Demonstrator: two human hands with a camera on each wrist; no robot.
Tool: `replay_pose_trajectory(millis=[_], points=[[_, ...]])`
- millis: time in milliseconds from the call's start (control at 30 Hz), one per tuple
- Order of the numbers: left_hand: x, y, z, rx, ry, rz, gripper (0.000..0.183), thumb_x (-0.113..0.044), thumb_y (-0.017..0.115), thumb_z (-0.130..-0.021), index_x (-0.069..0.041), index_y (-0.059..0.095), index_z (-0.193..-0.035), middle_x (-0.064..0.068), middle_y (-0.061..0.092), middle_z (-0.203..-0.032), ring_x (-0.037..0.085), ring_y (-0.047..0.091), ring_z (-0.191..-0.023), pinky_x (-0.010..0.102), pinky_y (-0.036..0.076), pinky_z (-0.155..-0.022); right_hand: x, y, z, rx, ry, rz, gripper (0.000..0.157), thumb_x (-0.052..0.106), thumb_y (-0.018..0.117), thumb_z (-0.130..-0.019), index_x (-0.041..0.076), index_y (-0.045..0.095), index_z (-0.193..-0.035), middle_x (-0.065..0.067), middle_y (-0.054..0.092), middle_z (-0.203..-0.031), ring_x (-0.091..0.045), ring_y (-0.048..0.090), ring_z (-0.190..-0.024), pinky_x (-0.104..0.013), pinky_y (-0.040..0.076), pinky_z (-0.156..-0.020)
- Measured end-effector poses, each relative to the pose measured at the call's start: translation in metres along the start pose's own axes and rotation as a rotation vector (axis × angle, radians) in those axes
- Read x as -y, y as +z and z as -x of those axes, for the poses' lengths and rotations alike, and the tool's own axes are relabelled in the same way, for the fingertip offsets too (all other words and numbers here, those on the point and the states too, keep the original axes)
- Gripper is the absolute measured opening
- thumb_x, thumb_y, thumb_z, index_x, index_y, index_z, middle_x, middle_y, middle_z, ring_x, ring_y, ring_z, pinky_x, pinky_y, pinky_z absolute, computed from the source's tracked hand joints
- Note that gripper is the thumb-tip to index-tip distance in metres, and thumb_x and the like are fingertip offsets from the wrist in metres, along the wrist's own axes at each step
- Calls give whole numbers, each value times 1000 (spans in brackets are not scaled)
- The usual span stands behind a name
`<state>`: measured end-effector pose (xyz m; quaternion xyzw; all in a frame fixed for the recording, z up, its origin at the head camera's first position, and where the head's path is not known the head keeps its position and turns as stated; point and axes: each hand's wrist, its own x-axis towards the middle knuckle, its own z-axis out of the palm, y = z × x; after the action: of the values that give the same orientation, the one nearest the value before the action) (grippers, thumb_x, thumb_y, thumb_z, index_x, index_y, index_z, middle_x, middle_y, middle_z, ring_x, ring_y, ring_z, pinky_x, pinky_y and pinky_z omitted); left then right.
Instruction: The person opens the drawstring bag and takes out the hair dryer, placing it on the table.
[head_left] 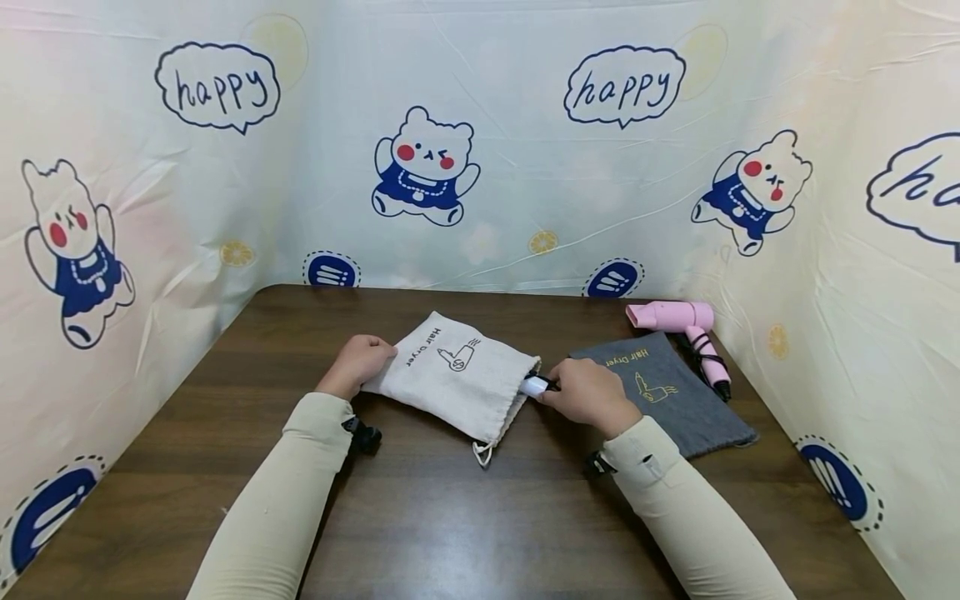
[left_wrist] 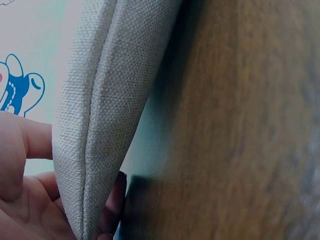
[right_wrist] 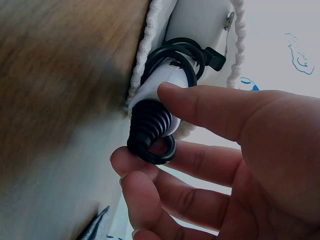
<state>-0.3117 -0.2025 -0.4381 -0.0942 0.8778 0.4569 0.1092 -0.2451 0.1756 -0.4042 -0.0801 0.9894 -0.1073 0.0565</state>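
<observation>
A cream drawstring pouch [head_left: 457, 392] printed "Hair Dryer" lies on the table with its mouth toward the right. My left hand [head_left: 356, 367] pinches its closed end, with the thumb on one face and fingertips behind the fabric [left_wrist: 110, 95] in the left wrist view. At the mouth, my right hand [head_left: 588, 390] grips the handle end of a white hair dryer [head_left: 534, 386]. The right wrist view shows the thumb on the white handle and fingers under its black ribbed cord sleeve [right_wrist: 150, 122]. A black cord [right_wrist: 187, 62] is looped round the handle; most of the dryer is hidden inside.
A grey "Hair Dryer" pouch [head_left: 697, 417] lies flat to the right, partly behind my right hand. Beyond it, a pink hair dryer [head_left: 667, 317] rests near the table's back right corner, its black cord wound round the handle. Printed cloth walls [head_left: 517, 167] enclose the brown table [head_left: 465, 517].
</observation>
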Motion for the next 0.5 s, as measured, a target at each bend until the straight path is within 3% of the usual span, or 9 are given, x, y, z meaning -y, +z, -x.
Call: replay_pose_trajectory(millis=[233,500], points=[[1,0,0,3,4,-1,32,-28,55,-105,-3,68,-121,17,58,-134,29,54,-113,40,47,-90,-2,-3,1,27,-2,5,30,47,76,-91,24,79,-109,3,68,-87,-19,59,-74,-39,44,-56],[1,0,0,13,9,4,31,-27,53,-104,-2,67,-115,17,58,-133,29,53,-113,42,47,-92,-2,-6,3,36,-9,2,23,48,76,-90,27,78,-99,3,67,-83,-20,59,-72,-39,44,-56]])
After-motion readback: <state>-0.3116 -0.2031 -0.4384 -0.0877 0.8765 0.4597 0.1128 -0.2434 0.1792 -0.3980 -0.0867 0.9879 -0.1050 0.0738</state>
